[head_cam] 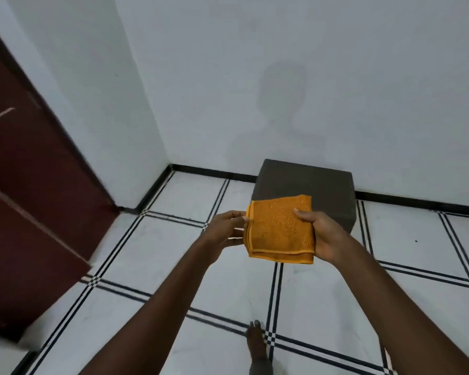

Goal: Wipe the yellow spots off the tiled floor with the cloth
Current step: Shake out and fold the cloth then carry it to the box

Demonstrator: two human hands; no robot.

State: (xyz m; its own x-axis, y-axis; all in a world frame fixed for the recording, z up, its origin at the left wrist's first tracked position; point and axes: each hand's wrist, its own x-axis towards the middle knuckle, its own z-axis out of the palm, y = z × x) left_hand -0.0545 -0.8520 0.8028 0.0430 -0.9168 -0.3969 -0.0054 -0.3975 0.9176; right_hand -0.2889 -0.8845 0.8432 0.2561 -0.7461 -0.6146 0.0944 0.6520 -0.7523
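Both hands, left (225, 231) and right (324, 236), hold the folded cloth (278, 231); wiping not begun, next bend to the floor (152, 261).

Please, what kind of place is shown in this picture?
Probably a corner of a room in a home. A white tiled floor with black lines meets plain white walls, a dark red door stands at the left, and a dark block seat sits against the wall.

One folded orange cloth (280, 230). Two hands on it: left hand (226, 230), right hand (326, 236). One bare foot (257, 345) on the tiled floor (152, 255). One dark grey box (307, 185) against the wall. One dark red door (25, 185).
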